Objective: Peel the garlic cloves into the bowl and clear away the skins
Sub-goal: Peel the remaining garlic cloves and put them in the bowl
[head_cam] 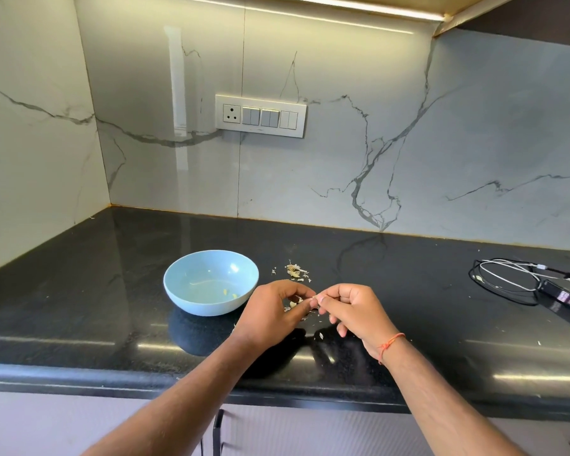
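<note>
Pinching garlic clove [293, 303], both hands curled

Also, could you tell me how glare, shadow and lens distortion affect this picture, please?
Head view: the under-cabinet light strip streaks glare along the black counter; the bowl and both hands cast dark reflections toward the counter edge; the wide lens bows the edges; the garlic clove is small and soft.
</note>
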Available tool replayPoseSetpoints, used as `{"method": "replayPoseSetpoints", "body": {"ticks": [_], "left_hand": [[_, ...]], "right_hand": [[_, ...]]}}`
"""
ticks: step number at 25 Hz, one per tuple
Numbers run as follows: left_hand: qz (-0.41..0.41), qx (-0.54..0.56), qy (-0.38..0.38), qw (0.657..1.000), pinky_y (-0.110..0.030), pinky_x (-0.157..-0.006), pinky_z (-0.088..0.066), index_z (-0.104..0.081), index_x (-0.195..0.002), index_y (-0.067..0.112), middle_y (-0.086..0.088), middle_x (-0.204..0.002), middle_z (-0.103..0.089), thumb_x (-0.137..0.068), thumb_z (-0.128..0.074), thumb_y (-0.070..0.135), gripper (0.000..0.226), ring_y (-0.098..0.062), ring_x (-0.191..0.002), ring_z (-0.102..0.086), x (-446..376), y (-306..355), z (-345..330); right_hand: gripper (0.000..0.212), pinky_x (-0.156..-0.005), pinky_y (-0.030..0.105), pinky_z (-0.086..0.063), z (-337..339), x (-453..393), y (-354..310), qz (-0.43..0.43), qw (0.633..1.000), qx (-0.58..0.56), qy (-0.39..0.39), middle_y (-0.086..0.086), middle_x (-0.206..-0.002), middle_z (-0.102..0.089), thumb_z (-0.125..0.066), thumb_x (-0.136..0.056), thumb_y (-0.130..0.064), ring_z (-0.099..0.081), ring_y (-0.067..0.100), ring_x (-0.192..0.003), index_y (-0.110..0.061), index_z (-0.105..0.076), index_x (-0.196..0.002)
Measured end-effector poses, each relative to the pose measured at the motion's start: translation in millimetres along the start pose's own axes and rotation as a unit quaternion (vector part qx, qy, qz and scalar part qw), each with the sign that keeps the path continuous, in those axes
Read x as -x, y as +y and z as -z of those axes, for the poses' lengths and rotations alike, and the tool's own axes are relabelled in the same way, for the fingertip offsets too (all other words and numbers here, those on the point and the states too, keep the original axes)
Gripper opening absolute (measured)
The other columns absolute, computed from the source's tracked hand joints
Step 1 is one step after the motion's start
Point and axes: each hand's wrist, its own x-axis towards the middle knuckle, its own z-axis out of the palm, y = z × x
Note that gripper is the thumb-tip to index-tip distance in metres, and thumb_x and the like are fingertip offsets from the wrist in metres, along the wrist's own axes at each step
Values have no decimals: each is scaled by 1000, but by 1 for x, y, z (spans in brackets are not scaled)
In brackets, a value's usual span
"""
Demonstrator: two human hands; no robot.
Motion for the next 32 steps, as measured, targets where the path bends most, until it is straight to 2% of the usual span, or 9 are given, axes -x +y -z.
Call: {"method": "replayPoseSetpoints", "body": {"ticks": [3,10,15,19,23,26,28,32], "left_hand": [[17,27,-13,999,-18,-81,-58,-83,-96,31,20,-89,-80,-97,-78,32,5,1,-86,-74,-1,-1,0],[42,109,-46,992,-33,-88,-65,-83,-95,24,8,-90,-83,-97,-79,27,5,-14,-87,-79,-5,-7,-2],[28,168,-62,983,-32,-88,-63,-81,-95,24,0,-94,-84,-99,-76,18,8,-11,-88,-77,-5,-8,1],[25,197,-73,977,-28,-87,-61,-80,-97,21,-6,-96,-83,-101,-74,15,9,-10,-87,-75,-4,-7,1],[26,175,-76,981,-30,-90,-62,-81,-101,16,-2,-97,-84,-101,-73,15,8,-12,-91,-77,-4,-10,1],[51,162,-65,983,-32,-90,-65,-82,-100,20,2,-95,-84,-101,-74,16,9,-19,-92,-80,-5,-10,-1],[67,149,-51,985,-32,-86,-66,-82,-99,21,2,-93,-84,-100,-75,17,9,-18,-89,-81,-5,-8,-3],[88,128,-18,988,-29,-84,-66,-82,-102,21,4,-91,-84,-100,-75,19,8,-17,-88,-80,-5,-9,-4]], "right_hand": [[11,-44,28,-44,-1,1,7,-4,1000,-23,11,7,-75,-78,-76,-95,-12,-58,12,-60,-13,-84,-88],[10,-43,26,-43,-5,4,14,50,998,-20,32,4,-76,-79,-76,-96,-11,-62,9,-63,-12,-83,-89],[13,-47,22,-39,0,3,15,53,996,-72,-8,8,-79,-78,-72,-99,-8,-64,11,-67,-6,-81,-91],[19,-49,22,-35,3,0,15,37,992,-113,-47,9,-78,-76,-68,-102,-8,-62,13,-64,-12,-81,-88],[22,-47,19,-34,2,1,13,44,989,-126,-66,8,-77,-74,-66,-103,-10,-58,13,-59,-14,-81,-87],[19,-46,14,-37,-3,1,12,49,993,-95,-41,5,-75,-75,-68,-102,-9,-54,12,-56,-11,-82,-89],[17,-49,11,-40,-6,0,13,59,996,-70,-24,5,-79,-78,-69,-102,-10,-53,10,-55,-11,-82,-91],[11,-60,17,-50,-8,-2,19,70,997,-31,5,4,-85,-82,-74,-98,-13,-60,8,-63,-17,-84,-95]]}}
